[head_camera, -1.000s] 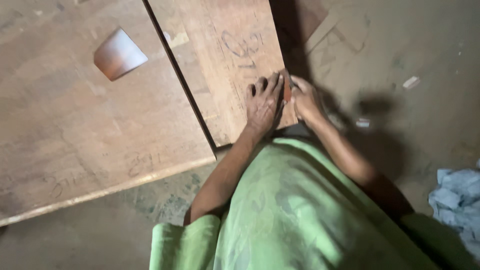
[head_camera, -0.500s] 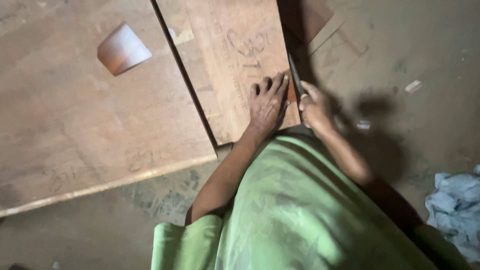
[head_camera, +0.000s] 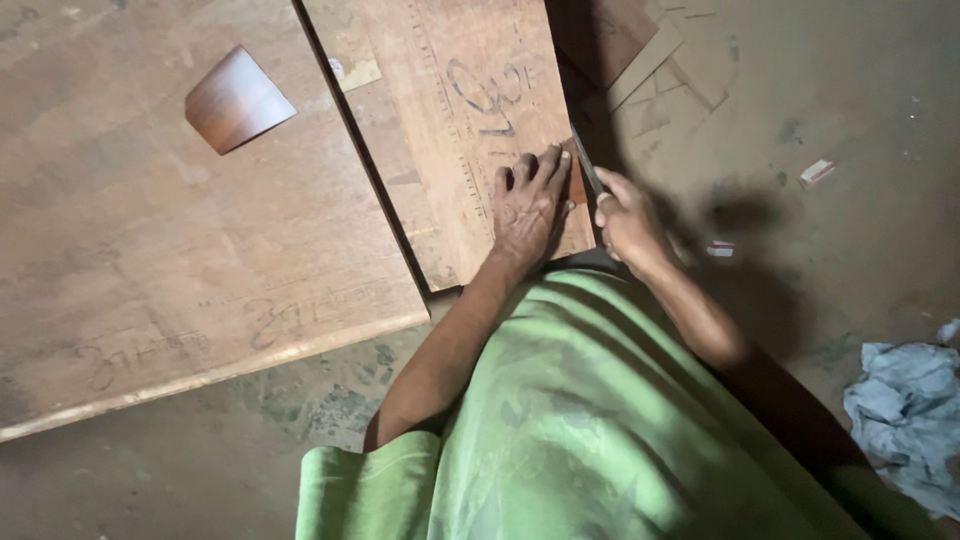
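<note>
Left hand (head_camera: 527, 205) lies flat, fingers spread, pressing the narrow brown plywood board (head_camera: 455, 120); right hand (head_camera: 628, 218) grips a thin dark blade (head_camera: 585, 160) along the board's right edge. The board looks stiff and light, best held flat near that edge.

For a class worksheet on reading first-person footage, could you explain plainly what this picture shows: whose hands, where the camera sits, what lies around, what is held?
The camera sits on the person's head, looking down past their green garment. The left hand presses flat on a narrow brown plywood board with pencilled markings. The right hand grips a thin dark blade-like tool along that board's right edge. A larger plywood sheet lies to the left, bearing a small brown veneer offcut. Crumpled pale cloth lies on the dusty floor.
</note>
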